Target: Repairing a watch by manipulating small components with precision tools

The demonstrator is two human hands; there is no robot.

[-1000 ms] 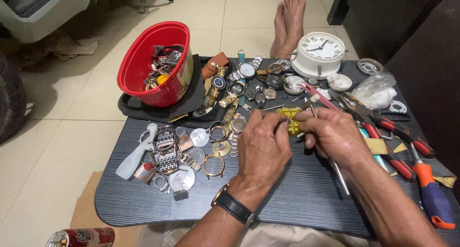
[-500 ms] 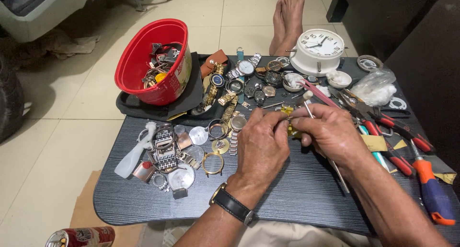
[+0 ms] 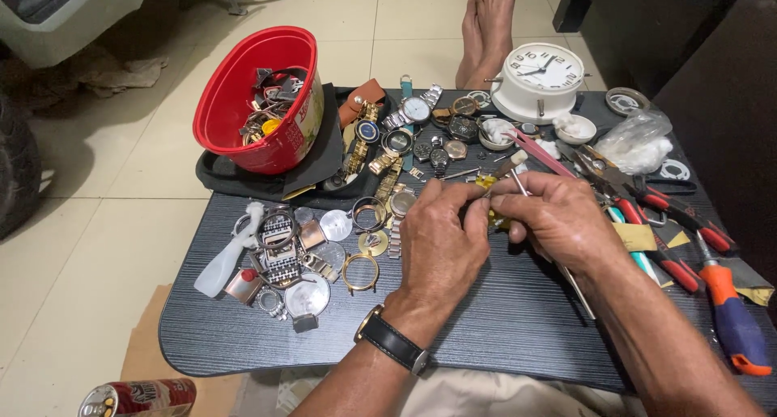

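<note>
Worktop point(image 3: 502, 320): dark grey-black, fine wavy grain
Bucket point(image 3: 235, 109): bright red, printed label on its side
Clock point(image 3: 541, 77): white case and face — black hands
Screwdriver point(image 3: 732, 320): orange and blue handle
Pliers point(image 3: 688, 219): red and black grips
Small part between the hands point(image 3: 488, 182): yellow
Wrist strap point(image 3: 392, 342): black — gold case
Floor point(image 3: 121, 182): cream tiles

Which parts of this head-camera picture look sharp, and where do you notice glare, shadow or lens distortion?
Head view: left hand, right hand and the red bowl are sharp; soft glare lies on the floor tiles; the right side is deep in shadow; the dark table edges bow slightly from the wide lens.
</note>
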